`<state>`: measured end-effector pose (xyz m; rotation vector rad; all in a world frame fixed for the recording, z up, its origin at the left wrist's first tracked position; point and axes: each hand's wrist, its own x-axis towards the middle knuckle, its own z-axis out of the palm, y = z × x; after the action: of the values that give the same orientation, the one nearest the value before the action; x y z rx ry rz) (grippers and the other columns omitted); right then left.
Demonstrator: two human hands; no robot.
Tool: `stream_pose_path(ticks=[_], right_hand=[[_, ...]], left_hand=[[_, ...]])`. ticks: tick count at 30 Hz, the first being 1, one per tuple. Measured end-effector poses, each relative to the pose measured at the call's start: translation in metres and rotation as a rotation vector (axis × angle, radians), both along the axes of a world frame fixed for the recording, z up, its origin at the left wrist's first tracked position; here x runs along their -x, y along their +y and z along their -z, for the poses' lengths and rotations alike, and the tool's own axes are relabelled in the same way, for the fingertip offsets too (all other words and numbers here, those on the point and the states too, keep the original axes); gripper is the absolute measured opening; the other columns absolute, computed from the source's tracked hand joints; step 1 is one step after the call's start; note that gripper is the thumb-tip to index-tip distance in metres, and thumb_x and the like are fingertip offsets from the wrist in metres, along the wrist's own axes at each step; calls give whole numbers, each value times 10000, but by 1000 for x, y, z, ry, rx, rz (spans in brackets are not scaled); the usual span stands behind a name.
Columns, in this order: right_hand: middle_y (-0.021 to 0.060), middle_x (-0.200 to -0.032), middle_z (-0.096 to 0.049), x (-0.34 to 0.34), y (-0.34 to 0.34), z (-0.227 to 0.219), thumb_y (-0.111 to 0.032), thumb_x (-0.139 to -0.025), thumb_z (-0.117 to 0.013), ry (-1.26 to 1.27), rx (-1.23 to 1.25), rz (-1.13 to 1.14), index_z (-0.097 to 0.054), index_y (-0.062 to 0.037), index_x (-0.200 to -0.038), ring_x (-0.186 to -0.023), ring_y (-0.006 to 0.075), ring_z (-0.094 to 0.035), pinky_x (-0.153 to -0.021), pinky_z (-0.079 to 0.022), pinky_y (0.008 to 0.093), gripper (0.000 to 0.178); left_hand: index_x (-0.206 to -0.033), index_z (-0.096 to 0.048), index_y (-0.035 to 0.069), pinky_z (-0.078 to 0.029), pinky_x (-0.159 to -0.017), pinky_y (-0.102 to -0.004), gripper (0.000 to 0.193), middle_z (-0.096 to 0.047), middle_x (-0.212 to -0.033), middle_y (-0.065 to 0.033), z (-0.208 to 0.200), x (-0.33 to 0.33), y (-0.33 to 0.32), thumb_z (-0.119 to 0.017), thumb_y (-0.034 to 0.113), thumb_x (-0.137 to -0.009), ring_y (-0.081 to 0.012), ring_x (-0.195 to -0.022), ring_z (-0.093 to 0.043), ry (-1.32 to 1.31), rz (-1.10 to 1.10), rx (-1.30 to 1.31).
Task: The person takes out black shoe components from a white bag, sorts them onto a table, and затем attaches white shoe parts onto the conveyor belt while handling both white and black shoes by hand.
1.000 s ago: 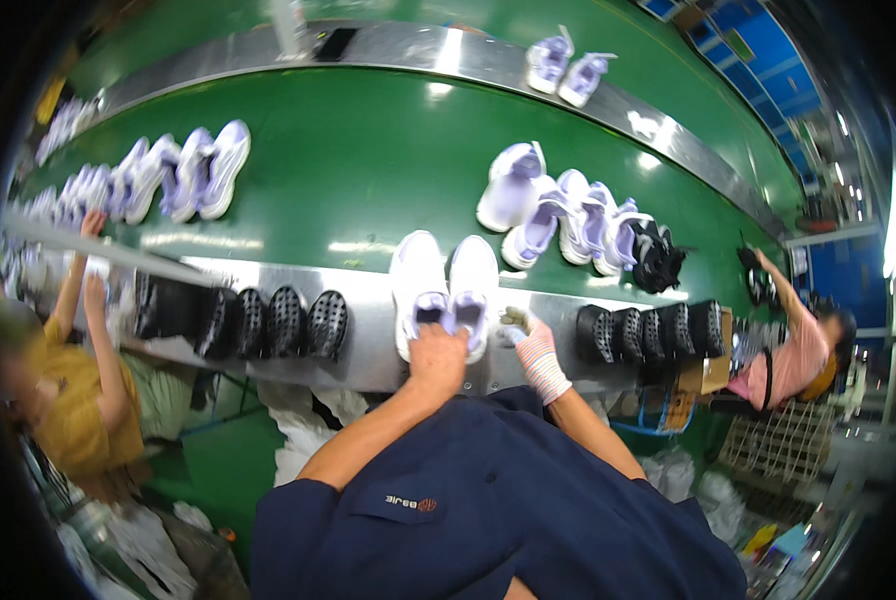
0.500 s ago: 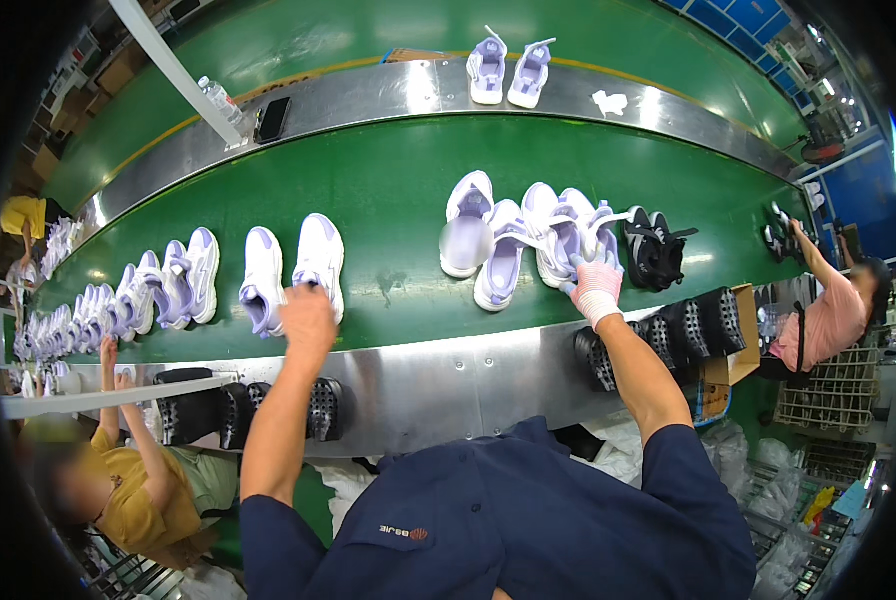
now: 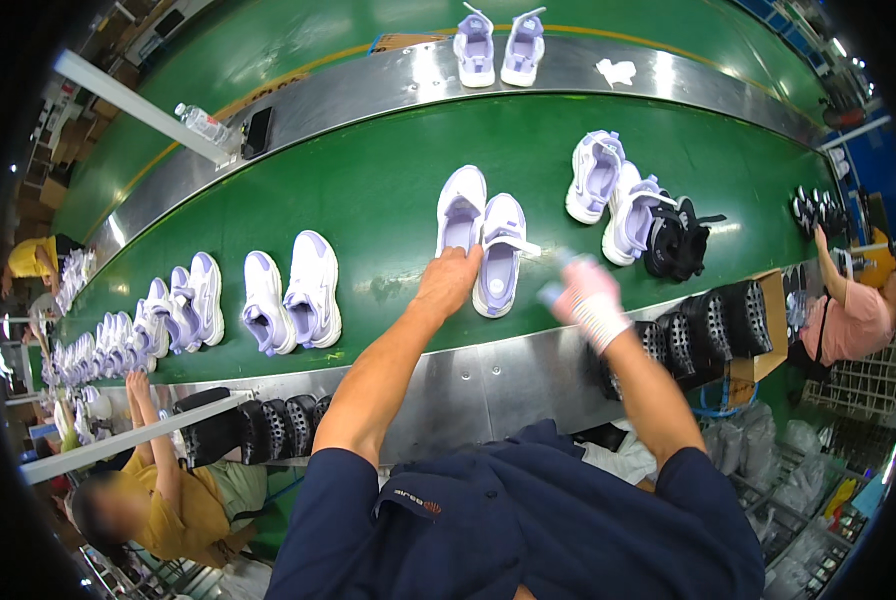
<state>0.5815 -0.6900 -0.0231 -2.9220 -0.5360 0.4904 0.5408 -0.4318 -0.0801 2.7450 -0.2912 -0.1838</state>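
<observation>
Left hand [image 3: 451, 277] is closed, fingers curled on the heel of a white shoe [image 3: 463, 188] lying on the green belt [image 3: 388, 225]. A second shoe [image 3: 499, 280] lies just beside it, to the right. Right hand [image 3: 586, 294], gloved, is near the second shoe, apart from it; blur prevents telling its opening or any hold.

"We've got bright light here, glare streaking the steel rail [image 3: 573, 70] and soft sheen across the green belt [image 3: 388, 220]!"
"And look, our right hand [image 3: 590, 295] is smeared with blur, while we see straight edges bowing toward the darkened fisheye rim!"
</observation>
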Motion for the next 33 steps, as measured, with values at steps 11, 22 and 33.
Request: stream_pose_path(ticks=[11, 22, 33], right_hand=[[250, -977, -689, 171, 40, 52, -111, -752, -708, 64, -291, -133, -716, -45, -994, -929, 406, -701, -817, -582, 492, 251], [214, -1251, -622, 186, -177, 13, -386, -860, -776, -657, -27, 659, -589, -2, -1277, -1138, 401, -583, -968, -489, 487, 597], [192, -1147, -645, 167, -258, -2, -259, -836, -791, -636, 148, 444, -615, 0, -1238, -1035, 384, -615, -902, -520, 474, 510]], left_hand=[[-1066, -558, -3, -522, -724, -557, 248, -653, -886, -266, -44, 176, -34, -676, 41, -852, -484, -811, -646, 86, -168, 263], [-927, -697, 27, -530, -699, -445, 96, -677, -854, -157, -76, 258, -42, -739, 98, -879, -364, -785, -666, -59, -341, 297], [-976, -708, 17, -542, -733, -428, 161, -688, -921, -180, -98, 213, -104, -770, 120, -870, -358, -855, -685, 42, -71, 527]])
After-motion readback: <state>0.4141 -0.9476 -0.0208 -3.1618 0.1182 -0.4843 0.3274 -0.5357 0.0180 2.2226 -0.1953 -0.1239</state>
